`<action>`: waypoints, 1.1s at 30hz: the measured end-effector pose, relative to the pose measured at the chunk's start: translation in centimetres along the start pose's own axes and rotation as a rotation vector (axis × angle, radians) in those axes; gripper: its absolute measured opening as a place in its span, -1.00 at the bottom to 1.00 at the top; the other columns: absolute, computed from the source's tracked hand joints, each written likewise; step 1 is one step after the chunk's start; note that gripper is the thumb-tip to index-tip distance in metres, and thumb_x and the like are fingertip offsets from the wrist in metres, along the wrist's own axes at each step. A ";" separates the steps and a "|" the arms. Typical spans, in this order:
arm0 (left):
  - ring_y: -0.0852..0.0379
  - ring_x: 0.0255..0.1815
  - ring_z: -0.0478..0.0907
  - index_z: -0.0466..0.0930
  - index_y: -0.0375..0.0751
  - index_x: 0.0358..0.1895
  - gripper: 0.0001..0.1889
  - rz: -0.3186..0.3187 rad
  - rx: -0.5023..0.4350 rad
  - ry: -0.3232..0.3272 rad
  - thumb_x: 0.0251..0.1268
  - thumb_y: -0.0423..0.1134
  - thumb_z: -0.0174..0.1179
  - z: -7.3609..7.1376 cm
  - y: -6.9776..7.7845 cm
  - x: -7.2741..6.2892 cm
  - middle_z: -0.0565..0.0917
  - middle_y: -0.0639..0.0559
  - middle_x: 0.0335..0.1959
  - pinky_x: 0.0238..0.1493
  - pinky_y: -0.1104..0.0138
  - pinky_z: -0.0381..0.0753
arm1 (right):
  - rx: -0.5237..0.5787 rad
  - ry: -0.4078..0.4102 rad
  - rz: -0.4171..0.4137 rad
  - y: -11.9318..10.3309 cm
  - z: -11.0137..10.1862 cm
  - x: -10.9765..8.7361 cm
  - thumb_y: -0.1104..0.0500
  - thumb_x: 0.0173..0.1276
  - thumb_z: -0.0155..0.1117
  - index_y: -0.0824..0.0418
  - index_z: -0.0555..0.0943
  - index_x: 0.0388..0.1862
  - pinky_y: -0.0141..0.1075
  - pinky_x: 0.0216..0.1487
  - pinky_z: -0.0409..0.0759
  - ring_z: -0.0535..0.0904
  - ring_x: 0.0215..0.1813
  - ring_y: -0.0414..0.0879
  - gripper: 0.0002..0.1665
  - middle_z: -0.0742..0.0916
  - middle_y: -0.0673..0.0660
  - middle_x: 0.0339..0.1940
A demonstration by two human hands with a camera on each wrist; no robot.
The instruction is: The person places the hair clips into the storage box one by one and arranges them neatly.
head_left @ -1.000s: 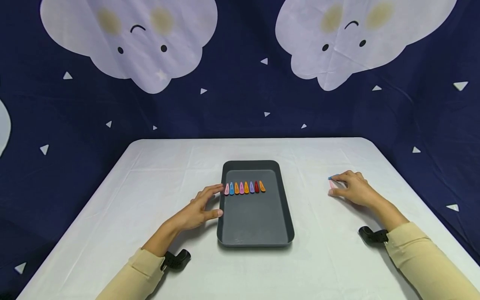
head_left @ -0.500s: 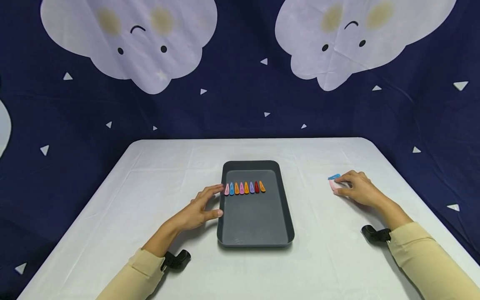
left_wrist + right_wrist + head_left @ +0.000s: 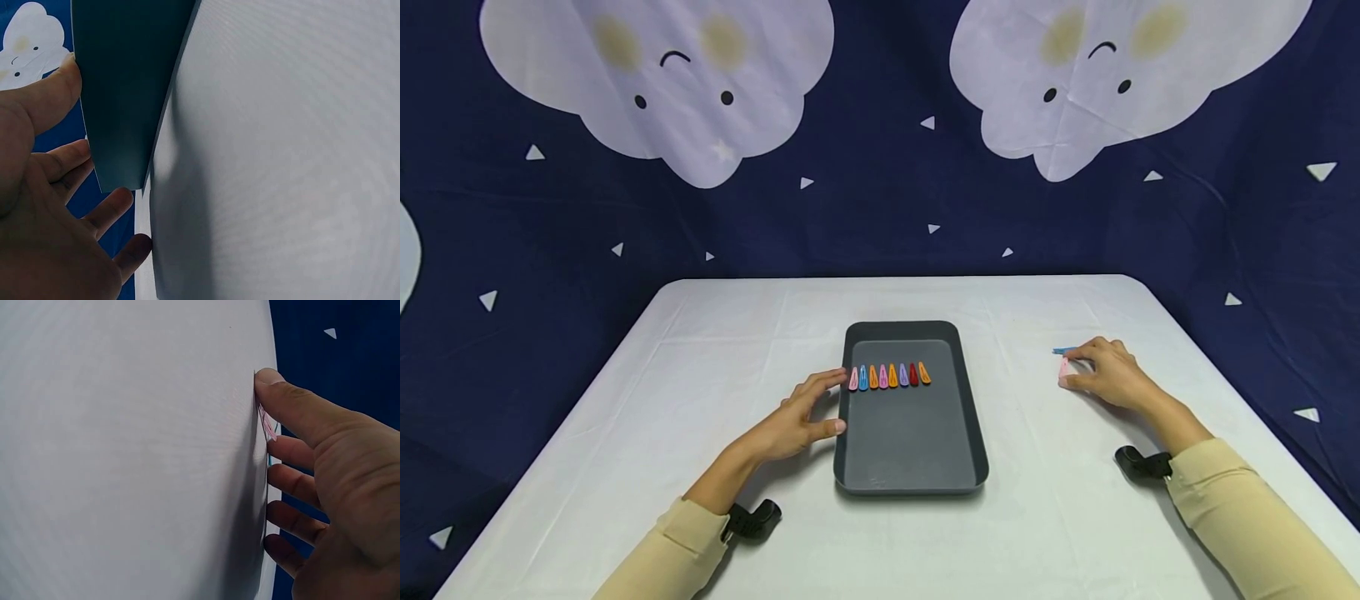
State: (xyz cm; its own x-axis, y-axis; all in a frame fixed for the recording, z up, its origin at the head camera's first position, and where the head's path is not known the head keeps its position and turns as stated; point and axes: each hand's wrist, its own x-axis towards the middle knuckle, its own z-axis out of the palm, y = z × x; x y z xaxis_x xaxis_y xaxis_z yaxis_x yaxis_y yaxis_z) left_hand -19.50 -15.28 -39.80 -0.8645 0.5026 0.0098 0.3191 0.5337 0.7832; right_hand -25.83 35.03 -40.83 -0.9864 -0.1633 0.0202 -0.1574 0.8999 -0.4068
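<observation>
My left hand (image 3: 793,422) rests its fingertips and thumb along the left rim of a dark grey tray (image 3: 906,450), fingers spread and fairly straight. In the left wrist view the tray's outer wall (image 3: 128,112) stands beside that thumb. Over at the right of the table, my right hand (image 3: 1105,372) pinches a pink hair clip (image 3: 1064,367) between thumb and forefinger, close to the tabletop. The same pink clip (image 3: 267,424) shows between them in the right wrist view. Just behind it lies a blue hair clip (image 3: 1062,351), partly hidden by the fingers.
Inside the tray a row of several snap hair clips (image 3: 892,375) in pink, blue, orange, purple and red lies across its upper part. A white cloth (image 3: 737,333) covers the table. Behind hangs a dark blue curtain (image 3: 880,217) with clouds.
My right hand shifted slightly right, then back left, over the pink and blue clips, and both clips have turned a little. The left hand and tray stayed in place.
</observation>
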 end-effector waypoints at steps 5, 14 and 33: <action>-0.17 0.52 -0.10 0.12 -0.09 0.45 -0.28 -0.003 0.002 -0.002 0.25 -0.10 0.22 0.0 0.0 0.0 0.07 0.06 0.51 0.31 -0.38 -0.27 | -0.012 0.031 -0.035 -0.1 -0.1 -0.1 -0.10 0.14 0.39 0.29 0.57 0.10 0.11 0.05 0.26 0.32 0.09 0.22 -0.35 0.54 0.38 0.12; -0.15 0.52 -0.11 0.13 -0.09 0.44 -0.28 -0.006 -0.009 0.002 0.25 -0.11 0.22 0.0 0.0 0.1 0.08 0.08 0.51 0.30 -0.39 -0.29 | 0.079 0.047 -0.117 -2.7 -0.9 0.2 -0.18 0.17 0.34 0.24 0.55 0.13 0.13 0.12 0.19 0.33 0.18 0.20 -0.32 0.60 0.32 0.11; -0.16 0.51 -0.09 0.13 -0.09 0.44 -0.28 -0.009 -0.011 -0.001 0.25 -0.12 0.22 0.1 0.0 0.1 0.07 0.09 0.51 0.31 -0.37 -0.28 | 0.151 0.078 -0.228 -10.1 -0.5 1.7 -0.07 0.12 0.42 0.17 0.57 0.11 0.08 0.14 0.31 0.38 0.14 0.14 -0.39 0.62 0.23 0.10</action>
State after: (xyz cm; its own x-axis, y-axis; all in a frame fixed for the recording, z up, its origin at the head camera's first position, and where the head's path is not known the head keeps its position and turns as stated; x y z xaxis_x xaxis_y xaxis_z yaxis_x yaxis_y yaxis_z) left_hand -19.57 -15.17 -39.81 -0.8670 0.4983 0.0023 0.3071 0.5308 0.7899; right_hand -25.94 25.91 -36.20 -0.9279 -0.3183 0.1944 -0.3727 0.7719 -0.5150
